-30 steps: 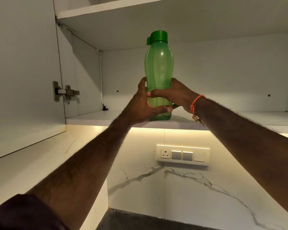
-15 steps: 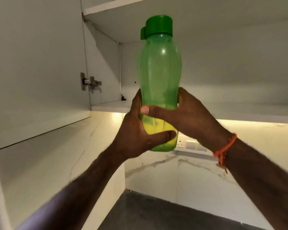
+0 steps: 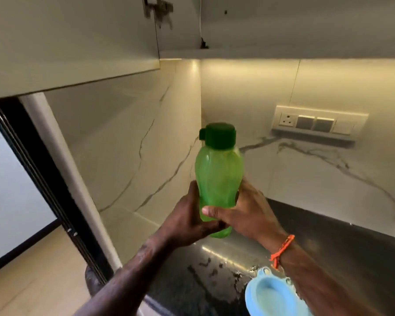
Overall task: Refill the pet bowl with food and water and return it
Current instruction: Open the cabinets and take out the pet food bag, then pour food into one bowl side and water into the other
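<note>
Head view: translucent green bottle, dark-green cap, upright in both hands.

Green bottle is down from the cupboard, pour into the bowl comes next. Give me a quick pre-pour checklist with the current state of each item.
1. Green bottle held firmly: ok; left hand and right hand both grip its lower half.
2. Bottle upright: ok, nearly vertical.
3. Dark green cap open for pouring: not ok, it looks closed.
4. Water inside the bottle: cannot tell; no level shows through the tinted wall.
5. Blue bowl in reach: ok; it sits on the dark counter, low right, under the right forearm.
6. Bottle over the bowl: not ok; it is up and left of it.
</note>
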